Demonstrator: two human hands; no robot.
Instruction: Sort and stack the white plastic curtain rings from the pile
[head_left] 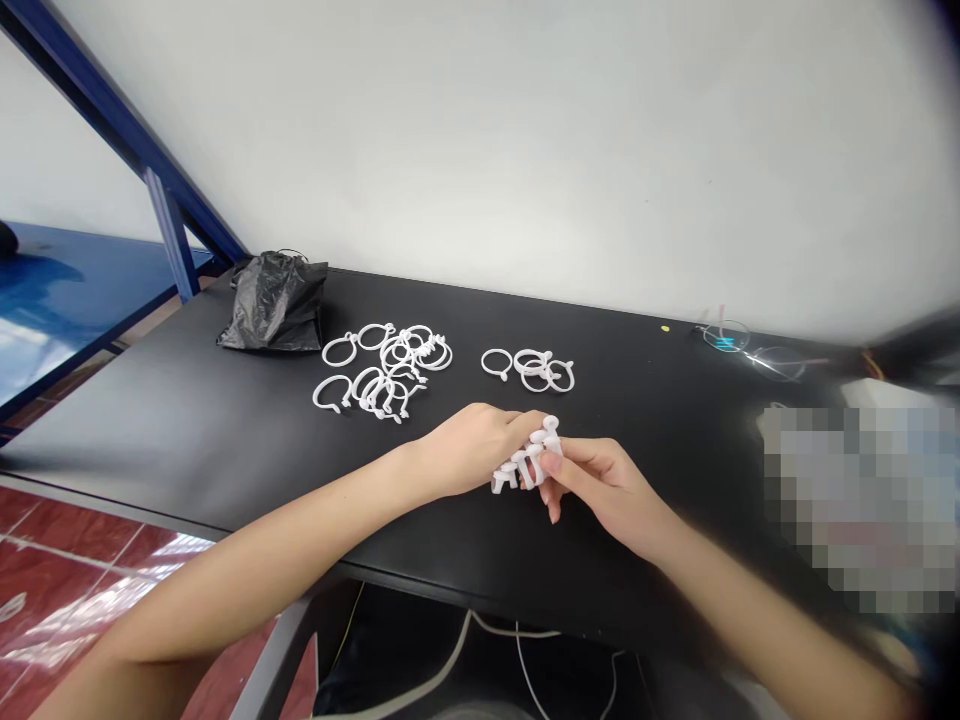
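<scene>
- One blue surface, glossy with light, stretches across the far left, beside a blue beam slanting down toward the back of the black tabletop.
- Red floor tiles with pale joints catch bright reflections below the tabletop's left front edge.
- A crumpled black plastic bag sits at the back edge, before a plain, pale wall.
- Loose white rings, many overlapping, lie right of the bag.
- Pale cables trail beneath the front edge.
- The left hand, back upward, has its grip closed on a bundle of rings over the tabletop.
- A smaller ring group lies behind the hands.
- The right hand pinches the same bundle, its grip clenched between thumb and fingers.
- A yellow scrap and clear-lensed glasses line the back edge.
</scene>
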